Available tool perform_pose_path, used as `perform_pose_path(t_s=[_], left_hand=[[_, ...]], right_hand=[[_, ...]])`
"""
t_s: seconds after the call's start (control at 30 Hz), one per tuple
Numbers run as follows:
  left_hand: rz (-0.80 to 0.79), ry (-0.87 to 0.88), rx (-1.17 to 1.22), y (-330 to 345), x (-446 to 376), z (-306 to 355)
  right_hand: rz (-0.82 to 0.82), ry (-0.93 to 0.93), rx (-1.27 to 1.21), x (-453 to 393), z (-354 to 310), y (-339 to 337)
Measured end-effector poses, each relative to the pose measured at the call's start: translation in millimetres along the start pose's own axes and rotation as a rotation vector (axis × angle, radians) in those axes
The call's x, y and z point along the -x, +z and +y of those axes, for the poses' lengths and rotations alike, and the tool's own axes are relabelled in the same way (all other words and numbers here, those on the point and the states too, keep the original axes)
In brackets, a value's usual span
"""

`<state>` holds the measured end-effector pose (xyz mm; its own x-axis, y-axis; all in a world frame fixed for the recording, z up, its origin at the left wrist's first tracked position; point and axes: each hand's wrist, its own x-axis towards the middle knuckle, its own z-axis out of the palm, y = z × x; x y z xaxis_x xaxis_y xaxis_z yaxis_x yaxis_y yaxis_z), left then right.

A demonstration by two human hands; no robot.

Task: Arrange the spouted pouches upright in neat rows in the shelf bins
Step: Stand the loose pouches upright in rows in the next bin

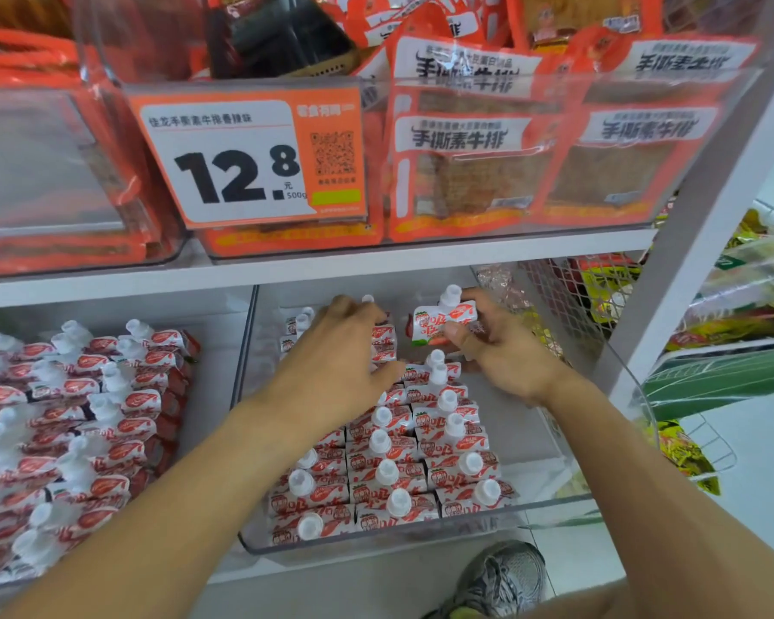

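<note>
Head view looks down into a clear bin on the low shelf, and every place below is told from that bin.

Nearest, below its front wall, a grey shoe stands on the floor.

Inside the bin, the pouches stand in rows from the front wall back to about the middle. Their white caps point up. They lean on each other, and I think that is why they stay up.

Over the middle of the bin, the left hand lies flat on the row tops with its fingers spread apart, holding nothing. It seems to press the rows so they do not tip over.

Toward the back right of the bin, the right hand has its fingers clamped on one pouch. The pouch is held up above the others, cap on top, likely so it can go down straight. The space by the bin's right wall looks bare, so more pouches could go there.

Left of the bin sits a second bin with pouches that lean over.

Above the bin, on the next shelf, there is a price card and orange snack bags. Right of the bin, a wire basket holds other packs.
</note>
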<state>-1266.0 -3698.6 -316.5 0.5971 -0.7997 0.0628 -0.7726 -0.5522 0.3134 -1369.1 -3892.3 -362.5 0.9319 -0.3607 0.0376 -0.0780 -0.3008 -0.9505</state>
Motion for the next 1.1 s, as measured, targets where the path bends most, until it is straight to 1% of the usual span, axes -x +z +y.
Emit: perform_pose_path(t_s=[0.1,0.2,0.27,0.4,0.5,0.53,0.6,0.67,0.77,0.83,0.9,1.0,1.1], left_hand=[[-0.185,0.017,-0.064,1.3,13.8,-7.0],[-0.275,0.057,-0.082,1.7,19.7,-12.8],[-0.276,0.089,-0.082,2.0,21.1,-16.8],[-0.246,0.112,-0.046,5.4,22.9,-22.4],[-0.229,0.125,-0.036,7.2,22.7,-22.2],[-0.226,0.126,-0.032,7.4,22.4,-22.2],[-0.22,0.129,-0.02,8.5,21.9,-23.2],[-0.213,0.133,-0.014,9.5,21.8,-24.8],[-0.211,0.136,-0.018,10.9,21.5,-25.5],[-0.211,0.132,-0.018,11.7,21.4,-26.3],[-0.209,0.131,-0.015,12.0,21.5,-26.8],[-0.203,0.132,-0.01,11.4,22.1,-26.1],[-0.203,0.129,-0.005,11.5,22.1,-25.7]], right_hand=[[0.04,0.059,0.002,-6.6,9.4,-1.8],[0.065,0.126,-0.022,-11.0,11.1,-0.6],[0.07,0.152,0.004,-12.0,6.3,0.8],[0.074,0.13,0.071,-15.7,7.5,-2.4],[0.049,0.189,0.031,-17.3,8.4,-7.7],[0.015,0.199,0.092,-16.5,6.7,-9.4],[-0.047,0.213,0.324,-17.0,6.6,-12.1],[-0.084,0.242,0.411,-18.8,5.7,-13.9],[-0.088,0.226,0.44,-20.6,4.1,-15.9],[-0.085,0.195,0.376,-21.6,4.6,-15.8],[-0.117,0.193,0.332,-23.1,1.6,-13.9],[-0.182,0.206,0.454,-30.3,3.6,-11.7],[-0.249,0.233,0.516,-33.4,6.0,-10.7]])
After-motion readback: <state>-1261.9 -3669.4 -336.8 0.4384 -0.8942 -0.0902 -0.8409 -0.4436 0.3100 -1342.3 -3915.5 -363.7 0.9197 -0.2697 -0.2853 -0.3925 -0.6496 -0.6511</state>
